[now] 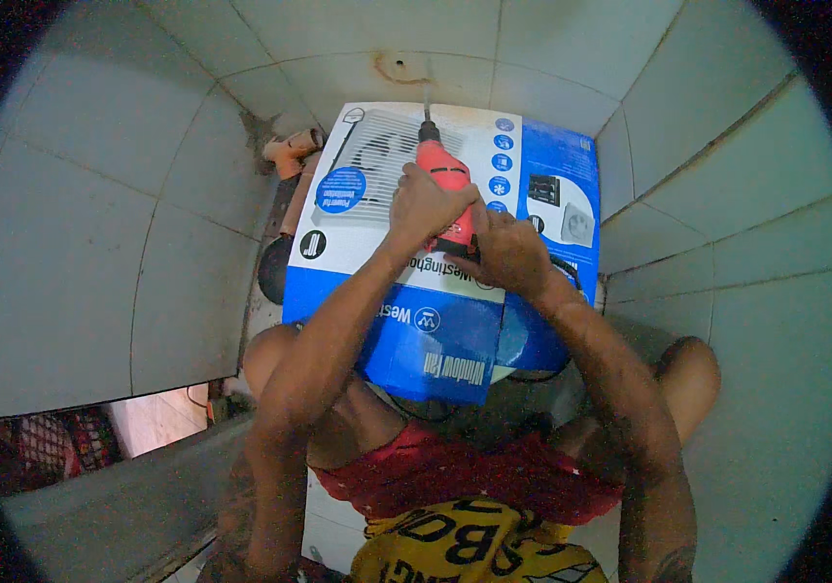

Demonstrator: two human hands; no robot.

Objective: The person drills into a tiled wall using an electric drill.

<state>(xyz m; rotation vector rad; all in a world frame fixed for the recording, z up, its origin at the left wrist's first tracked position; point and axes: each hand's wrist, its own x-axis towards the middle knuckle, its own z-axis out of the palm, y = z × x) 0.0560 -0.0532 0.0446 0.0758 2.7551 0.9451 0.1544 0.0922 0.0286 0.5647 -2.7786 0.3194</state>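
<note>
A red power drill (441, 167) lies over a blue and white cardboard box (435, 330), its bit pointing at the tiled wall ahead. My left hand (425, 204) wraps the drill's body from the left. My right hand (508, 251) grips the rear of the drill from the right, by its handle. Both hands touch each other on the tool. The box carries a picture of a square fan and rests across my lap between my knees (688, 364).
Pale tiled walls (105, 243) close in on the left, ahead and right. An orange pipe fitting (290, 151) and a dark round object (273, 267) sit at the box's left. A rusty stain (398, 68) marks the wall ahead. A doorway gap (154, 418) opens at lower left.
</note>
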